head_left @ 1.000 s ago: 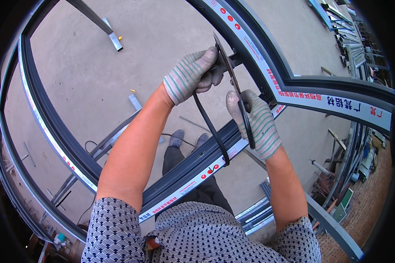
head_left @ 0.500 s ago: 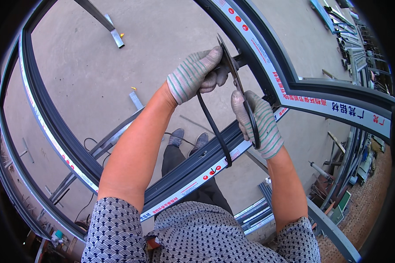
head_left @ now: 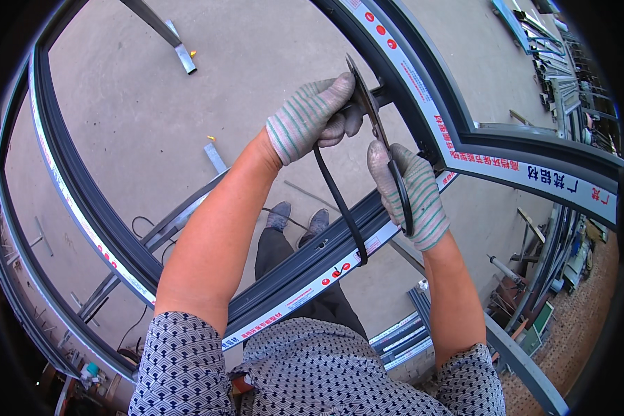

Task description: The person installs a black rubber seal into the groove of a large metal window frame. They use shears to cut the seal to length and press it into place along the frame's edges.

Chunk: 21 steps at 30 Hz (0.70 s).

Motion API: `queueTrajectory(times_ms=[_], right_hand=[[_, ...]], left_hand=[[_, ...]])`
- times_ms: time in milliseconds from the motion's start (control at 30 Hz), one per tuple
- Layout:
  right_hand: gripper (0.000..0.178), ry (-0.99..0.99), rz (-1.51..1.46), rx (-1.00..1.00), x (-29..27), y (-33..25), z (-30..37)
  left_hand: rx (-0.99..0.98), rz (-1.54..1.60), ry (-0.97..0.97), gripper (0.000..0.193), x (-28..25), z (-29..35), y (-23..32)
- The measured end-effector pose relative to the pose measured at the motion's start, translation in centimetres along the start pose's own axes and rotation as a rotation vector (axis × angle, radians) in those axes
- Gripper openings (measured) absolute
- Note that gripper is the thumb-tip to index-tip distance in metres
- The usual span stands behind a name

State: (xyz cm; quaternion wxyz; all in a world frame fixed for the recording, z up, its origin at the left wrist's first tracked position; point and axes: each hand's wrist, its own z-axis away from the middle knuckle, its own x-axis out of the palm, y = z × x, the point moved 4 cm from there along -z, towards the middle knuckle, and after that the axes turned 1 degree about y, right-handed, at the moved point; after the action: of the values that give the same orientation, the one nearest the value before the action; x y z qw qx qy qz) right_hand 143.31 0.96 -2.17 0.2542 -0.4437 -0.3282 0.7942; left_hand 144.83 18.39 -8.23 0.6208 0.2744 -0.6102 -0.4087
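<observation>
Both hands wear striped knit gloves. My right hand [head_left: 416,197] is wrapped around the black handles of a pair of scissors [head_left: 371,111], whose long blades point up and away from me. My left hand [head_left: 312,114] pinches a thin black rubber strip [head_left: 336,191] right beside the blades. From that hand the strip runs down taut to the near bar of a dark grey aluminium frame [head_left: 284,284] and crosses over it. The blades partly overlap the left fingertips, so where they meet the strip is hidden.
The frame's right side [head_left: 423,97] carries a printed protective film and meets another bar running right. More curved frame bars [head_left: 69,173] stand at the left. Metal tubes [head_left: 185,59] lie on the concrete floor, and stacked profiles [head_left: 565,90] line the far right.
</observation>
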Motion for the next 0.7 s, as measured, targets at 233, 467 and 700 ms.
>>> queueTrajectory(times_ms=[233, 467, 700], right_hand=[[0.057, 0.031, 0.112, -0.001, 0.2, 0.2, -0.2], [0.049, 0.143, 0.020, -0.052, 0.0, 0.7, 1.3], [0.025, 0.318, -0.027, -0.121, -1.9, 1.8, 6.2]], left_hand=[[0.006, -0.022, 0.009, 0.061, -0.1, 0.1, -0.1], [0.003, -0.039, -0.011, 0.061, 0.1, 0.0, 0.3], [0.038, -0.157, 0.073, 0.065, 0.3, 1.6, 0.3]])
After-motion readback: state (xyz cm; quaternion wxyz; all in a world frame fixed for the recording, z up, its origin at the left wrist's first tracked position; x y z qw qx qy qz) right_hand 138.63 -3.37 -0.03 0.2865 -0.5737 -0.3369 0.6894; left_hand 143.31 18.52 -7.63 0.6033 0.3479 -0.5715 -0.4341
